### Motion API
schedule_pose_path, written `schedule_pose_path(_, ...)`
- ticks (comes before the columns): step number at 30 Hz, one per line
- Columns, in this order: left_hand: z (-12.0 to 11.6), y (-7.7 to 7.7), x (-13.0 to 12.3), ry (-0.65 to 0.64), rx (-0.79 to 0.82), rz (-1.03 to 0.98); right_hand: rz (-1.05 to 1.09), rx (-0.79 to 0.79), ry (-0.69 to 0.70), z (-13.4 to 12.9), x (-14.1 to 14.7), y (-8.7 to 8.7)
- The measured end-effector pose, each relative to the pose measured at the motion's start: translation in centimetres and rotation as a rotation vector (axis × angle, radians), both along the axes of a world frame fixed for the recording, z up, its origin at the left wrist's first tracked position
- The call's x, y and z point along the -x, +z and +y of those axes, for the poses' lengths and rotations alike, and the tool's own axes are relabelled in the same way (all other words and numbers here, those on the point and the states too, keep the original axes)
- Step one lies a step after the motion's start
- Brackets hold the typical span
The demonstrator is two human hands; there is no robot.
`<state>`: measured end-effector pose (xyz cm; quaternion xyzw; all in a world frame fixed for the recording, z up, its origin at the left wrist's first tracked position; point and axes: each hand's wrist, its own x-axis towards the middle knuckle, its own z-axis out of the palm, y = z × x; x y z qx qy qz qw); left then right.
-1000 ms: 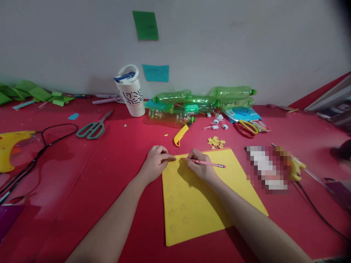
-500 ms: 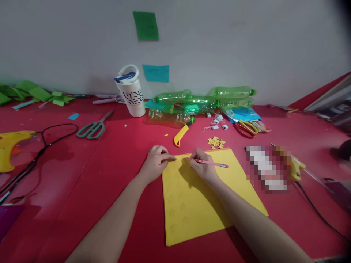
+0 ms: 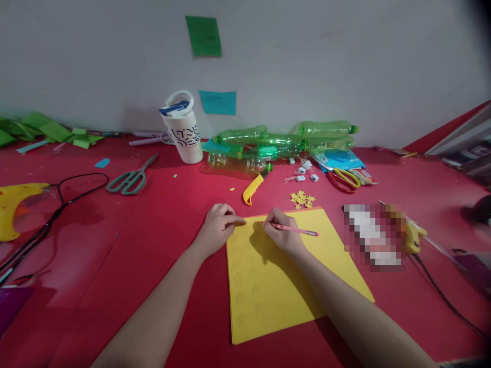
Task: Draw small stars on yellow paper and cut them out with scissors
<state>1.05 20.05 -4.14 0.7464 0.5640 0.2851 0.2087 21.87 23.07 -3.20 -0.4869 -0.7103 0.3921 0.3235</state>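
A sheet of yellow paper (image 3: 276, 286) lies on the red table, with faint star outlines (image 3: 240, 297) in pencil down its left side. My right hand (image 3: 286, 235) is closed round a pink pencil (image 3: 295, 228), its tip at the upper part of the sheet. At the paper's top left corner rests my left hand (image 3: 220, 227), thumb stretched onto the edge and apart from the loosely bent fingers. Just beyond the sheet is a small heap of yellow paper stars (image 3: 302, 199). A yellow cutter (image 3: 253, 190) lies beyond my hands.
Green plastic bottles (image 3: 245, 162) lie along the wall beside a white tumbler (image 3: 184, 135). Grey scissors (image 3: 132, 179) and a yellow glue gun (image 3: 19, 204) with black cord are at left. Red-and-yellow-handled scissors (image 3: 345, 180) and another glue gun (image 3: 415, 237) are at right.
My right hand and the pencil have shifted very slightly left on the paper. My left hand stays at the corner.
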Motion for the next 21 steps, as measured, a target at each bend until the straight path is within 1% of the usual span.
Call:
schedule_pose_path(3, -0.04, 0.07, 0.02, -0.004, 0.000, -0.004, -0.020, -0.019, 0.030, -0.03, 0.02, 0.00)
schedule_pose_path(10, 0.01, 0.09, -0.01, -0.004, -0.001, 0.004, -0.020, -0.010, 0.104, -0.15, 0.08, -0.04)
schedule_pose_path(21, 0.04, 0.02, 0.00, -0.005, 0.003, 0.007, -0.004, -0.010, 0.123, -0.23, 0.22, 0.09)
